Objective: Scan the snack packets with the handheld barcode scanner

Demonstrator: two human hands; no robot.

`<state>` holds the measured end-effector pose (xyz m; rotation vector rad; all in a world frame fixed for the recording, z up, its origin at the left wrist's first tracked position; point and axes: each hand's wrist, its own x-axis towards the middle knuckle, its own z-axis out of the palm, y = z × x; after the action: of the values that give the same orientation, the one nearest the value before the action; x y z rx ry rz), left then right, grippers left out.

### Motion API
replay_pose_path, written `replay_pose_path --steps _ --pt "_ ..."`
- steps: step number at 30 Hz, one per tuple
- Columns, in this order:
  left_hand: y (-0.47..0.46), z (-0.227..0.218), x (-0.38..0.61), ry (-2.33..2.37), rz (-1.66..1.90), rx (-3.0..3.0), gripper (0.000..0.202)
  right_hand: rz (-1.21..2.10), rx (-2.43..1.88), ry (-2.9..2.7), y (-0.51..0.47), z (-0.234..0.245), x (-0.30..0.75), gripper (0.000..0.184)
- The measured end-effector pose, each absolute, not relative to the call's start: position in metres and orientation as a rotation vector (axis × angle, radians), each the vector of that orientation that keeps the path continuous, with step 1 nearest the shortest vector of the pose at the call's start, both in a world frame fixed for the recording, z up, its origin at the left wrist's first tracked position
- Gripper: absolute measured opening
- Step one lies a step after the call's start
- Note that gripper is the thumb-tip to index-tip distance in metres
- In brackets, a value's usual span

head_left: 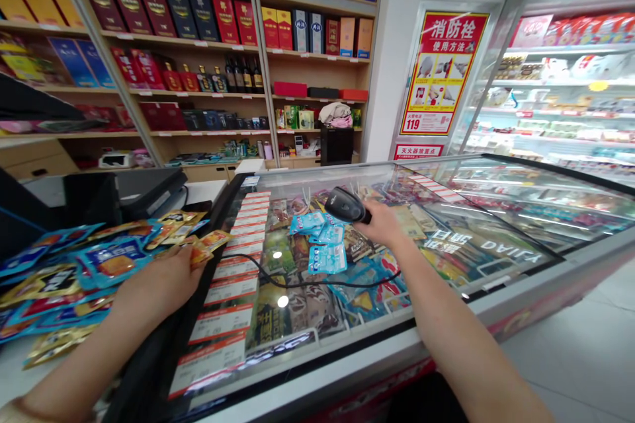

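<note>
Right hand (pixel 381 223) grips a black handheld barcode scanner (pixel 347 205) over the glass lid of a chest freezer (pixel 476 238), mid-lid. Left hand (pixel 159 283) closes on a small orange snack packet (pixel 201 252) by the lid's left edge, beside a heap of blue and gold packets (pixel 74 271). Scanner cable (pixel 307 284) crosses the glass.

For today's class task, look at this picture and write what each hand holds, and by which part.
The right hand grips a barcode scanner by its rear end. The left hand seems to pinch a small snack packet by its edge in the fingers.
</note>
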<state>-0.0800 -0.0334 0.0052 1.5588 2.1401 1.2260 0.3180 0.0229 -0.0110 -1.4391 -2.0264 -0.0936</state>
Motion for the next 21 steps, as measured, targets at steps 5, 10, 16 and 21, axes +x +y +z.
replay_pose_path --steps 5,10,16,21 --pt "-0.043 0.027 -0.084 2.272 1.059 1.598 0.01 -0.077 -1.406 -2.034 0.021 -0.009 0.315 0.026" --pt "-0.054 0.044 -0.065 2.022 1.568 1.334 0.024 -0.047 -1.286 -2.024 0.02 -0.01 0.309 0.03" --pt "-0.022 0.029 -0.01 1.336 1.738 0.749 0.013 0.093 -1.145 -2.022 0.015 -0.012 0.297 0.023" --pt "-0.011 0.009 0.026 0.906 1.659 0.523 0.027 0.198 -1.127 -2.084 0.008 -0.008 0.289 0.023"
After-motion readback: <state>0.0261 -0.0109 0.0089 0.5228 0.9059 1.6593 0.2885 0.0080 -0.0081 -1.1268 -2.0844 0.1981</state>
